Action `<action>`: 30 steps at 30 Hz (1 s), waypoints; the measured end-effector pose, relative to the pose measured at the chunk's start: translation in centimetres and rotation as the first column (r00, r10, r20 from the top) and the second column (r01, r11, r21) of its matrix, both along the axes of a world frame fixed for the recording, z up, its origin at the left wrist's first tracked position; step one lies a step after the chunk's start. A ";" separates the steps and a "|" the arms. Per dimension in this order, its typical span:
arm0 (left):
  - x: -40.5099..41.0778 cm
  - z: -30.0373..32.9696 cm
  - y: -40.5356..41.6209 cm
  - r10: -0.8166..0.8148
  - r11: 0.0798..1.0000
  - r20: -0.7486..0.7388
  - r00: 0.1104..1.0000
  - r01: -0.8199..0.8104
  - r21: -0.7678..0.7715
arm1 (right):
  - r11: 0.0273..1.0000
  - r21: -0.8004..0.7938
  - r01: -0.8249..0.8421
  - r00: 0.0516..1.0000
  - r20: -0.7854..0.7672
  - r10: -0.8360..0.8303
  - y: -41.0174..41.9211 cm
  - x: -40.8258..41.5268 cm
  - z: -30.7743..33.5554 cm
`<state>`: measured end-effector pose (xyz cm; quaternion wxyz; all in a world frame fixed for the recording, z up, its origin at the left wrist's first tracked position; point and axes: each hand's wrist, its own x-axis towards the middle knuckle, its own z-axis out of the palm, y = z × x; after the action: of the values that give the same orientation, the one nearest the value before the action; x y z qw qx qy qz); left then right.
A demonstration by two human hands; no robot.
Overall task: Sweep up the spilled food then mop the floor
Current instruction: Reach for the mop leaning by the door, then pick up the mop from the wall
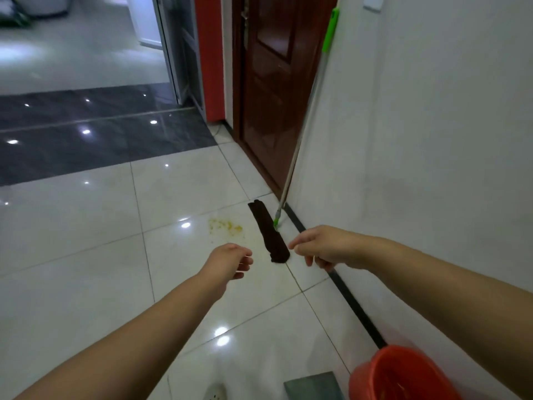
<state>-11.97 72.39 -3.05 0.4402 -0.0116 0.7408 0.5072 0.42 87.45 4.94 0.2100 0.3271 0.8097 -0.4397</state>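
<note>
Floor (86,284): glossy pale square tiles, thin grey grout lines, ceiling lights mirrored in the glaze. A faint yellow-orange food smear (226,225), grainy and irregular, lies on one tile. Just right of it rests the mop head (268,231), a long flat dark brown cloth pad, set slantwise near the black skirting strip. Mop handle (302,128): slim metal pole with green plastic grip at top and green joint at the pad, leaning against the white wall (432,140) beside a reddish-brown panelled door (271,82). Left hand (229,262): empty, fingers loosely curled, over the tiles. Right hand (323,246): empty, fingers part-curled, near the pad's close end, not touching it. Round orange plastic bucket (403,376) at lower right, by the wall
</note>
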 end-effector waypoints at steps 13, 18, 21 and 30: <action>-17.5 0.8 3.4 0.085 0.994 0.007 0.996 -0.085 0.065 | 0.963 0.042 0.267 0.957 -0.129 -0.260 4.5 -15.9 -1.8; -21.4 1.3 8.5 0.098 0.993 0.000 0.995 -0.098 0.069 | 0.948 0.064 0.313 0.940 -0.163 -0.299 9.7 -20.6 -2.2; -24.1 1.4 12.7 0.103 0.991 -0.008 0.995 -0.102 0.082 | 0.949 0.065 0.310 0.939 -0.174 -0.295 13.8 -24.1 -2.8; -33.7 2.1 30.7 0.137 0.985 0.011 0.991 -0.137 0.107 | 0.946 0.302 0.118 0.985 -0.155 -0.073 33.7 -35.5 -4.1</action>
<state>-45.69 103.08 -0.96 0.4055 -0.0398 0.7091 0.5754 -35.11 121.14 0.84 0.0765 0.3628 0.8646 -0.3391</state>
